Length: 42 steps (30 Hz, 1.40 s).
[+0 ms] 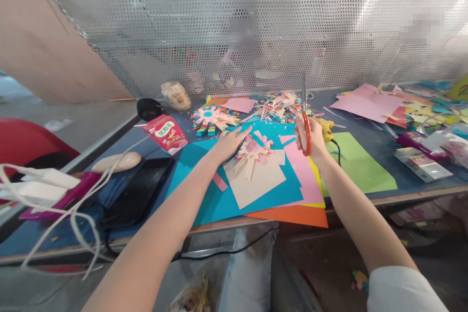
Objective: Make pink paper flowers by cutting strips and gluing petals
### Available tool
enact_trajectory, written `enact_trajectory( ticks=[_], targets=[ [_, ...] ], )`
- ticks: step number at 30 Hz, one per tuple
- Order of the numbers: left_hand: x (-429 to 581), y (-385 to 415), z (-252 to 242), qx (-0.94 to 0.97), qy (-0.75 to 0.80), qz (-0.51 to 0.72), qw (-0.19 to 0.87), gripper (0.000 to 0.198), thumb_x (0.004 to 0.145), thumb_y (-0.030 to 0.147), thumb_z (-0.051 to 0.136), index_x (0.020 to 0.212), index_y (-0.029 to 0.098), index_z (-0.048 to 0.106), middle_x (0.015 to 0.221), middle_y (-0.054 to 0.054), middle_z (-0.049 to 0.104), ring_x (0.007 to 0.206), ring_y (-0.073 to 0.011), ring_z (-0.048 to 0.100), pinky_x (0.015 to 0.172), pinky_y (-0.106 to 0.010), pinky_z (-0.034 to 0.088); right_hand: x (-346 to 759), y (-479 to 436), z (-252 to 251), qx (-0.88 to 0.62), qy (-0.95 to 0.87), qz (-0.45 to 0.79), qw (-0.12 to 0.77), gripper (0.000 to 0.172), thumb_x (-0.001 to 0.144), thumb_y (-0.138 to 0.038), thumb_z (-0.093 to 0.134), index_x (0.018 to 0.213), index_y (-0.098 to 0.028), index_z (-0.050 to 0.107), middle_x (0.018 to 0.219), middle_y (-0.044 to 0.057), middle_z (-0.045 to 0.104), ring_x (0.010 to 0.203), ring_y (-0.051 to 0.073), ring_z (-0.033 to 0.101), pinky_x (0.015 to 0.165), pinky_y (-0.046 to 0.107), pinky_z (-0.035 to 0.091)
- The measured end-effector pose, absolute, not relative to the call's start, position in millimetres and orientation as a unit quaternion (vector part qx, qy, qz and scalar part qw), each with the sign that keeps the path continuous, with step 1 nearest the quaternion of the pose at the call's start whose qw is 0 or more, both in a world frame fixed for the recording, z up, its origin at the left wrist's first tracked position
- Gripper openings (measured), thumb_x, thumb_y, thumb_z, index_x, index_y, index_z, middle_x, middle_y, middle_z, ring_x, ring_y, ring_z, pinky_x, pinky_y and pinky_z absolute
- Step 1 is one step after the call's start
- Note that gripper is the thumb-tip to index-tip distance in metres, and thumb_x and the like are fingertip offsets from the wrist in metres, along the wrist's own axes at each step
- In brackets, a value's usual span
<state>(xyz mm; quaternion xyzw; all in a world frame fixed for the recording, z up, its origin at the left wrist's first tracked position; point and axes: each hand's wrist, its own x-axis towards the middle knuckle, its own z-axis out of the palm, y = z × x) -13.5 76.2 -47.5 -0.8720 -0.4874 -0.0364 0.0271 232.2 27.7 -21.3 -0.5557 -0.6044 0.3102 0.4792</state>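
My right hand [310,134] is closed round the handles of a pair of scissors [306,126], with the blades pointing up and away from me. My left hand [230,145] lies flat with its fingers stretched out, beside a pink and cream paper flower [252,152] with cut petals. Beneath the flower is a cream paper sheet [256,180], on top of a blue sheet [201,200]. Pink paper [303,180] and an orange sheet [307,215] stick out from under the blue one. What my left palm presses on is hidden.
Layered paper flowers [212,118] and paper scraps [280,106] lie at the back. On the left are a red drink carton [167,132], a black phone [141,190] and white cables [78,224]. A yellow glue gun [325,128] and green paper [360,163] are to the right. A perforated metal panel [204,24] stands behind.
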Motion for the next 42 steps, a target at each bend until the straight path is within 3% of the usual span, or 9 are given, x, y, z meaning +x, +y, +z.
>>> enact_trajectory(
  ticks=[3, 6, 12, 15, 22, 30, 36, 40, 42],
  targets=[
    [-16.1, 79.5, -48.1, -0.865, -0.5, -0.027, 0.019, 0.058, 0.087, 0.01, 0.023, 0.144, 0.021, 0.02, 0.138, -0.013, 0.046, 0.131, -0.0222, 0.037, 0.103, -0.045, 0.029, 228.7, 29.4, -26.0, -0.555, -0.578, 0.301, 0.517, 0.054, 0.071, -0.077, 0.039, 0.07, -0.023, 0.033, 0.051, -0.006, 0.036, 0.035, 0.008, 0.038, 0.034, 0.024, 0.032],
    [-17.1, 87.6, -46.8, -0.865, -0.498, -0.031, 0.054, 0.053, 0.088, 0.012, 0.027, 0.14, 0.02, 0.031, 0.127, -0.014, 0.056, 0.12, -0.0245, 0.048, 0.1, -0.044, 0.032, 224.4, 30.0, -28.2, -0.58, -0.595, 0.284, 0.478, 0.054, 0.07, -0.074, 0.044, 0.066, -0.022, 0.036, 0.05, -0.006, 0.038, 0.036, 0.007, 0.037, 0.036, 0.023, 0.031],
    [-15.1, 114.4, -37.4, -0.904, -0.421, -0.011, 0.068, 0.06, 0.08, 0.004, 0.034, 0.137, 0.02, 0.037, 0.132, -0.009, 0.053, 0.119, -0.0204, 0.051, 0.096, -0.032, 0.039, 221.7, 28.3, -26.1, -0.606, -0.61, 0.27, 0.434, 0.05, 0.072, -0.069, 0.048, 0.062, -0.022, 0.036, 0.043, -0.006, 0.036, 0.038, 0.008, 0.037, 0.038, 0.022, 0.031],
    [-13.1, 122.4, -35.1, -0.905, -0.423, -0.006, 0.049, 0.061, 0.078, 0.003, 0.036, 0.135, 0.024, 0.041, 0.121, -0.005, 0.062, 0.106, -0.0165, 0.059, 0.088, -0.025, 0.043, 223.1, 31.4, -29.2, -0.605, -0.61, 0.266, 0.438, 0.048, 0.073, -0.067, 0.049, 0.062, -0.022, 0.035, 0.042, -0.006, 0.036, 0.038, 0.008, 0.036, 0.038, 0.022, 0.03],
    [-11.1, 129.2, -37.4, -0.895, -0.441, -0.042, 0.045, 0.05, 0.078, 0.011, 0.044, 0.127, 0.02, 0.05, 0.103, -0.009, 0.068, 0.098, -0.0187, 0.062, 0.084, -0.026, 0.045, 223.2, 37.0, -34.3, -0.595, -0.619, 0.26, 0.441, 0.045, 0.074, -0.062, 0.051, 0.061, -0.022, 0.034, 0.042, -0.007, 0.035, 0.035, 0.007, 0.034, 0.038, 0.022, 0.029],
    [-12.1, 140.1, -31.4, -0.815, -0.486, -0.274, -0.159, 0.033, 0.061, 0.01, 0.055, 0.091, 0.018, 0.066, 0.077, -0.003, 0.067, 0.078, -0.019, 0.061, 0.081, -0.031, 0.046, 222.1, 33.1, -27.7, -0.596, -0.63, 0.241, 0.437, 0.047, 0.072, -0.061, 0.053, 0.057, -0.023, 0.031, 0.045, -0.006, 0.036, 0.038, 0.008, 0.035, 0.041, 0.023, 0.029],
    [-6.1, 136.1, -23.8, -0.694, -0.517, -0.432, -0.255, 0.029, 0.07, 0.02, 0.051, 0.096, 0.011, 0.058, 0.073, -0.005, 0.062, 0.054, -0.0122, 0.056, 0.06, -0.03, 0.05, 220.5, 32.3, -26.4, -0.59, -0.63, 0.255, 0.436, 0.048, 0.072, -0.061, 0.055, 0.057, -0.023, 0.03, 0.046, -0.006, 0.037, 0.037, 0.008, 0.037, 0.04, 0.023, 0.029],
    [5.2, 107.6, -22.5, -0.627, -0.495, -0.491, -0.348, 0.026, 0.071, 0.02, 0.052, 0.096, 0.012, 0.056, 0.074, -0.003, 0.06, 0.059, -0.0096, 0.057, 0.06, -0.026, 0.052, 217.7, 32.5, -27.2, -0.574, -0.612, 0.297, 0.455, 0.047, 0.07, -0.061, 0.058, 0.059, -0.023, 0.032, 0.046, -0.006, 0.038, 0.035, 0.007, 0.038, 0.037, 0.021, 0.03],
    [13.0, 87.0, -22.9, -0.554, -0.446, -0.525, -0.468, 0.031, 0.064, 0.016, 0.062, 0.094, 0.013, 0.058, 0.075, -0.001, 0.06, 0.062, -0.0093, 0.058, 0.059, -0.023, 0.051, 216.1, 32.0, -26.3, -0.558, -0.596, 0.338, 0.467, 0.045, 0.07, -0.06, 0.059, 0.061, -0.022, 0.036, 0.048, -0.006, 0.042, 0.034, 0.007, 0.04, 0.035, 0.021, 0.031]
  ],
)
